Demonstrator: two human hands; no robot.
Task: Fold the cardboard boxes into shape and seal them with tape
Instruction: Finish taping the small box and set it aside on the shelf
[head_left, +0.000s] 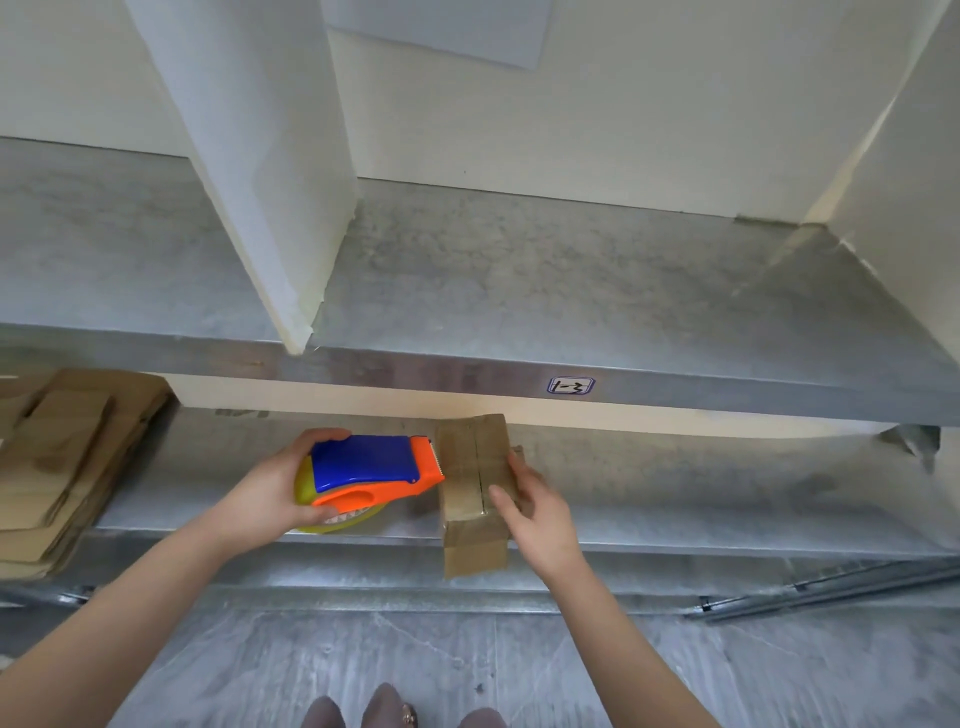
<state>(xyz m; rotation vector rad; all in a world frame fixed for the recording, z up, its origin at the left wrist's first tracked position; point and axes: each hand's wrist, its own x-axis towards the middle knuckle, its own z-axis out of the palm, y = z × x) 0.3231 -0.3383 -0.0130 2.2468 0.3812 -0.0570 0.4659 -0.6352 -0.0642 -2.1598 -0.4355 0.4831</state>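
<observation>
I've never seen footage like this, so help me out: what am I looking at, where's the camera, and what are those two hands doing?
There is no machine here. This is one picture from a camera worn on a person's head, looking down at their own bare hands. The left hand grips a blue and orange tape dispenser, its toothed end at a small cardboard box. The right hand rests on that box, steadying it. The box sits on the lower metal shelf, partly over its front edge. To the left lies a stack of flat cardboard boxes, not yet folded. A handwritten label sticks on the shelf above.
</observation>
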